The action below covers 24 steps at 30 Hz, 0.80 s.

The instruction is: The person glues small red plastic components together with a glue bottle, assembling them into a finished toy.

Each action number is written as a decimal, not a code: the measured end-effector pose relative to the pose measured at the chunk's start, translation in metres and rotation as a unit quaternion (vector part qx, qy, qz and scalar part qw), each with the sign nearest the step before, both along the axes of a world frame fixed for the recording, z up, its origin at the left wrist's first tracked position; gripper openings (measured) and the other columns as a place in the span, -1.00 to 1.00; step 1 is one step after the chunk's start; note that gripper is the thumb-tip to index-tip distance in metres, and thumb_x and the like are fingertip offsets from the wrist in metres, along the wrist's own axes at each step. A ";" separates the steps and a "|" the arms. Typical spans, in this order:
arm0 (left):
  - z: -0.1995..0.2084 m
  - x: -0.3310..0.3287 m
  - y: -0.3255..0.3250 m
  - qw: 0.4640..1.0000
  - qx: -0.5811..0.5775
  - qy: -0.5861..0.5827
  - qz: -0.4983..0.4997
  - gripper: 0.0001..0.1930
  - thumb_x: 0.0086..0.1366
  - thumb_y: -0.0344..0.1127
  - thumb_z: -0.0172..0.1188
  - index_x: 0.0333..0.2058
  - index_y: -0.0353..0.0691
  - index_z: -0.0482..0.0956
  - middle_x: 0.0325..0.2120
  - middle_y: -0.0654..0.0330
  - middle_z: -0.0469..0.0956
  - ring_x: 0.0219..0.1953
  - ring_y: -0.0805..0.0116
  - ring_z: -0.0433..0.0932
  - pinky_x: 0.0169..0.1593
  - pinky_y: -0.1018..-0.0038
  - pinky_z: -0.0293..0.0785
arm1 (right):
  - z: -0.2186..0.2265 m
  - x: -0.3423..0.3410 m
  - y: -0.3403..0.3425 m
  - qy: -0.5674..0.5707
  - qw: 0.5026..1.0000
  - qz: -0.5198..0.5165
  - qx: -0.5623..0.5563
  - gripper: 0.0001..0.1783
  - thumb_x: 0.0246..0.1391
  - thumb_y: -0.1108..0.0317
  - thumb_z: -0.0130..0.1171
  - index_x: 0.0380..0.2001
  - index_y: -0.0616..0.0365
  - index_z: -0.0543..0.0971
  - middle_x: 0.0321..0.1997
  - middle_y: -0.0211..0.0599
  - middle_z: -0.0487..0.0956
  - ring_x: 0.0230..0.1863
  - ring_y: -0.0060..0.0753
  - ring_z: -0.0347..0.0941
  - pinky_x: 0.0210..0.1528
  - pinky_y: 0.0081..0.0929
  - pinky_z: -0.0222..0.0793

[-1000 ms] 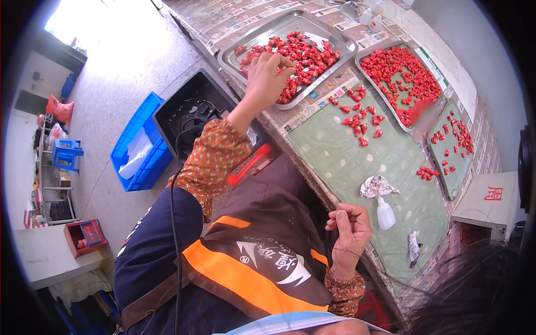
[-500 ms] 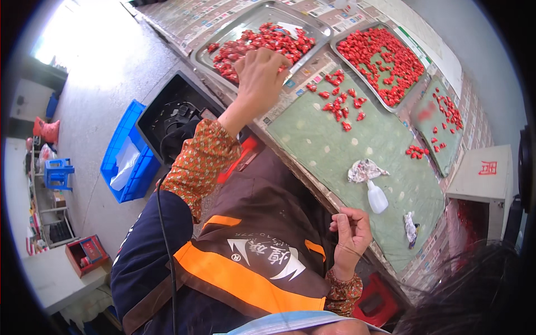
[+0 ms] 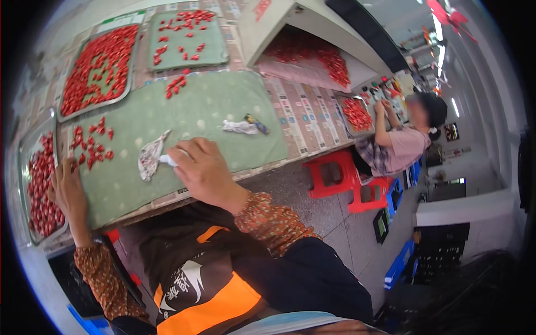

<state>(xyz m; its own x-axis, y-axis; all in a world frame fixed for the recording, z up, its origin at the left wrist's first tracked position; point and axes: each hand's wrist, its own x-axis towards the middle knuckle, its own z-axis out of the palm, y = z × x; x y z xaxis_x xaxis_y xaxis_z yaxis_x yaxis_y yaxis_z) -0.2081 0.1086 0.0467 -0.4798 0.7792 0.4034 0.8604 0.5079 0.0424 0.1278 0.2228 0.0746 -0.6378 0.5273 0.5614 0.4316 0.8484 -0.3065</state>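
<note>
My right hand point(image 3: 204, 170) is closed over a small white squeeze bottle point(image 3: 167, 160) on the green dotted cloth point(image 3: 218, 100). Only the bottle's nozzle end shows; the rest is under my fingers. Its tip meets a crumpled, stained white wipe point(image 3: 151, 158). My left hand point(image 3: 68, 195) is at the cloth's left edge, beside a metal tray point(image 3: 28, 146) heaped with small glossy red pieces point(image 3: 44, 195). Its fingers are bent together near a loose group of red pieces point(image 3: 94, 146); whatever they may hold is too small to make out.
A metal tray point(image 3: 129, 92) of red pieces and a green board point(image 3: 224, 47) with more stand behind the cloth. A white wrapped bundle point(image 3: 240, 127) lies right. Beyond are an open-fronted white box point(image 3: 279, 22), red stools point(image 3: 329, 176) and a co-worker point(image 3: 407, 125) at the table.
The view has swung to the right, bringing the co-worker into sight. My right hand has gone from the table edge to the bottle. My left hand has come out of the heaped tray.
</note>
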 end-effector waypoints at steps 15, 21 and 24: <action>-0.027 0.004 -0.029 0.855 0.261 -0.422 -0.150 -0.74 0.53 -0.29 -0.02 0.03 -0.27 0.53 -0.15 0.23 0.51 -0.10 0.44 0.46 -0.08 0.51 0.37 | -0.038 -0.011 0.009 -0.029 0.999 0.029 -0.027 -0.53 0.02 0.44 0.15 0.07 0.22 0.50 -0.05 -0.13 0.53 0.02 0.00 0.41 0.11 -0.11 0.33; 0.015 0.114 -0.052 0.576 0.256 -0.771 -0.088 -0.76 0.52 -0.19 0.01 -0.06 -0.14 0.59 -0.29 0.41 0.45 -0.28 0.62 0.38 -0.18 0.58 0.32 | -0.025 0.001 0.010 0.047 0.992 0.090 -0.071 -0.67 0.04 0.57 0.19 -0.06 0.23 0.58 -0.17 0.04 0.59 -0.11 0.17 0.50 -0.02 -0.01 0.36; 0.013 0.134 -0.062 0.380 0.234 -0.880 -0.162 -0.73 0.54 -0.20 0.03 0.01 -0.23 0.55 -0.21 0.32 0.49 -0.17 0.51 0.49 -0.04 0.49 0.48 | -0.021 0.016 0.010 0.012 0.991 0.078 -0.106 -0.58 0.07 0.55 0.23 0.05 0.26 0.55 -0.11 0.01 0.58 -0.13 0.14 0.48 0.01 -0.09 0.37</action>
<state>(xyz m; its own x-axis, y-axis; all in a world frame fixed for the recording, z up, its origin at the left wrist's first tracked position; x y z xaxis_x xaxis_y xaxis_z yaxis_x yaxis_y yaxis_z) -0.0743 0.0462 0.0596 -0.2355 0.9531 -0.1900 -0.6964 -0.0292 0.7170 0.1441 0.2331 0.0538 -0.7087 0.5305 0.4651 0.2899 0.8200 -0.4935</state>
